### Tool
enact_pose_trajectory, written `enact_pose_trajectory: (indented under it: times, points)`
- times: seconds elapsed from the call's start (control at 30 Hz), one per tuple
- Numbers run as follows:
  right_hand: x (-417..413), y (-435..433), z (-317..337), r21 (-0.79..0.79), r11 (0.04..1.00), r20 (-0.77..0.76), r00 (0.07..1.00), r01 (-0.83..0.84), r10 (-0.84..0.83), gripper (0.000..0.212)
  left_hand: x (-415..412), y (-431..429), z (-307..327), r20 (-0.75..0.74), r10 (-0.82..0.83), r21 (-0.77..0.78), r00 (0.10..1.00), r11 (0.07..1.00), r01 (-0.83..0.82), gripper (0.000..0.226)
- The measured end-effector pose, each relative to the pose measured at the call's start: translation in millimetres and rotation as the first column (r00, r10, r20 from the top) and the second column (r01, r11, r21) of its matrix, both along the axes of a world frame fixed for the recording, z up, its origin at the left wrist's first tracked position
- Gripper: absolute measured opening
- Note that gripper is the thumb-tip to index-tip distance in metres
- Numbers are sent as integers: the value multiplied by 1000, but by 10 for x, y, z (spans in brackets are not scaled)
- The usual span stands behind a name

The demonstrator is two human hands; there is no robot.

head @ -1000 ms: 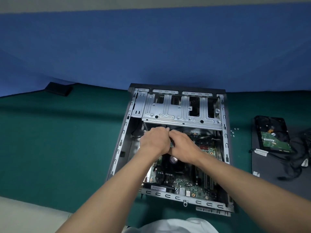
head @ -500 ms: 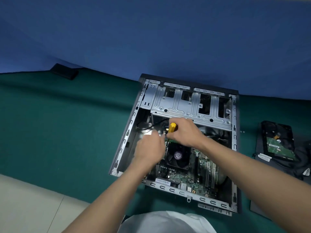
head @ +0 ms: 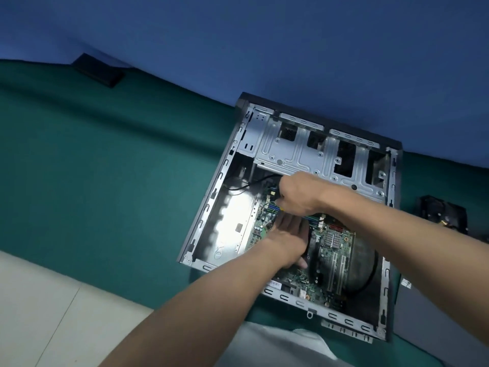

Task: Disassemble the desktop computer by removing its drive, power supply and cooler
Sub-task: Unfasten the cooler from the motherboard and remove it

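Blue backdrop [head: 238, 35] behind, green cloth [head: 105, 168] on the bench. Open computer case [head: 211, 197] lies on its side, right of centre. Its empty metal cage [head: 299, 152] is at the far end and the board [head: 336, 242] is on the right. The left bay is bare metal, so the power supply looks to be out. The drive [head: 444, 215] is out too, lying well right of the case.

Step in hand looks like the cooler [head: 312, 245], mid-board and mostly covered. Left hand [head: 287, 242] lies palm-down on it, fingers stretched toward the far end, holding nothing. Right hand [head: 299, 194] is a tight fist just beyond it, closed on a tool [head: 278, 194] that is almost all hidden. Probably a screwdriver, can't confirm.

To do it well:
- Keep the left palm steadying the cooler so it doesn't tilt.
- Keep the tool square on each screw and loosen corners crosswise, a bit at a time.
- The black cable [head: 246, 185] runs right up to the fist, so keep it clear.
- Unplug the fan lead before lifting.
- Twist gently, then lift straight up.
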State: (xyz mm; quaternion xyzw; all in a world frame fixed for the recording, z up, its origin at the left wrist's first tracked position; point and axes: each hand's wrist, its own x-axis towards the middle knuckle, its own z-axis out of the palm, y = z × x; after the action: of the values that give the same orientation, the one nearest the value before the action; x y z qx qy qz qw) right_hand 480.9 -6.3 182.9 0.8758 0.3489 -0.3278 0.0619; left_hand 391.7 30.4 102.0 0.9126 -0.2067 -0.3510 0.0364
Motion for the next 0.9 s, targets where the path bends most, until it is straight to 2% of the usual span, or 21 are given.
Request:
enact_pose_trajectory:
  times: [0.07,0.13,0.2,0.27,0.37,0.43,0.5,0.57,0.63,0.7,0.77,0.83,0.9]
  points:
    - [-35,-13,13,5,999,36,998,-51,51,37,-25,8,33,75,10,-27,997,1000,-8,100]
    - [-64,-45,63,-2,992,61,990,-129,129,39,-38,15,74,63,32,-78,997,997,-27,97]
    - [-114,-68,109,-21,973,96,968,-231,232,39,-22,9,104,-28,90,-139,996,986,-93,83]
    - [-201,-59,122,-55,935,129,926,-350,354,33,-15,13,85,-180,194,-199,964,953,-229,63]
    - [-323,-43,124,-62,872,158,858,-485,488,30,-41,17,-19,-334,278,-197,901,914,-355,35]
    - [-345,-72,128,-36,850,169,835,-526,523,30,-77,5,-51,-360,354,-192,863,877,-440,34]
    - [-340,-121,144,-13,839,189,823,-544,536,27,-102,-10,-39,-289,372,-243,882,863,-443,40]
    - [-336,-151,152,-11,834,206,815,-552,542,26,-118,-2,6,-120,297,-273,947,907,-319,48]
    - [-326,-161,174,-9,858,195,840,-514,506,23,-123,9,52,13,196,-223,981,957,-188,66]
    - [-297,-163,207,-18,894,220,870,-448,440,20,-118,19,49,98,77,-108,992,992,-67,86]
    - [-231,-197,234,41,952,255,924,-303,283,22,-125,38,56,129,2,-20,992,1000,1,97]
    - [-150,-253,257,158,982,231,971,-101,63,20,-164,11,53,86,31,-41,996,999,-28,84]
    - [-109,-315,271,262,963,164,981,57,-103,18,-222,-69,84,21,96,-57,995,994,-95,64]
